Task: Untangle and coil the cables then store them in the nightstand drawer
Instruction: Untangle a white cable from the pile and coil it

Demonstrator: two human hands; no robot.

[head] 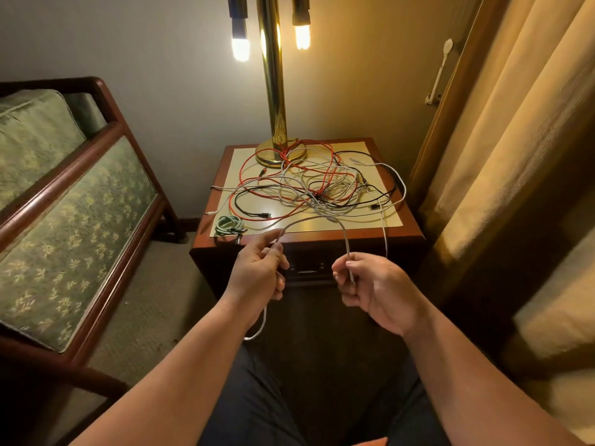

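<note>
2 hands pinch 1 grey cable (309, 219) before the nightstand (322, 239): left hand (257, 275) and right hand (370, 284) both closed on it, cable tangle (315, 185) on top, drawer (309, 268) shut.

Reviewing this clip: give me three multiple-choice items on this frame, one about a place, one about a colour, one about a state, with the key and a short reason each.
1. Where does the small coiled cable lie?
A. front left corner of the nightstand top
B. on the floor
C. on the lamp base

2. What colour is the cable running between both hands?
A. red
B. black
C. grey-white

3. How is the drawer?
A. pulled open
B. closed
C. taken out

Key: 1 A, it lies by the top's front left edge. 2 C, the pale strand runs from the left hand to the right hand. 3 B, its front sits flush.
</note>
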